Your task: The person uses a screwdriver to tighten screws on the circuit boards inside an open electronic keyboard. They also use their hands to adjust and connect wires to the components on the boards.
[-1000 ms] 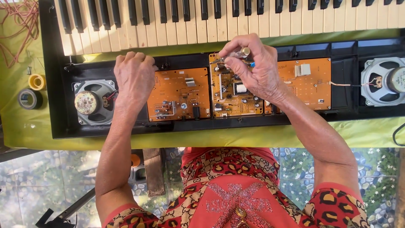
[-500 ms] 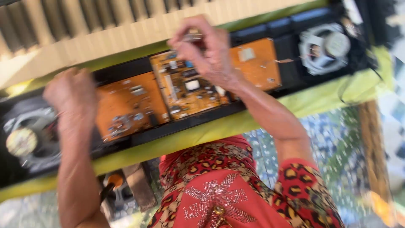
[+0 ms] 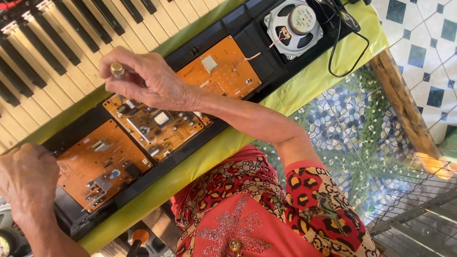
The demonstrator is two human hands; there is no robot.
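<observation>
An opened electronic keyboard lies tilted across a green cloth, its black case showing orange circuit boards. My right hand hovers over the middle board, pinching a thin tool with a metal-capped handle that stands upright on the board. My left hand rests on the left end of the black case beside the left board, fingers curled; I see nothing in it. A round speaker sits at the right end of the case, with thin wires running to the right board.
A black cable loops on the green cloth at upper right. A wooden rail and tiled floor lie to the right. An orange-handled tool shows below the table edge. My red patterned clothing fills the bottom centre.
The view has swung and tilted, so the keyboard now runs diagonally. My right hand still pinches the tool over the middle board; my left hand has slid to the case's left end.
</observation>
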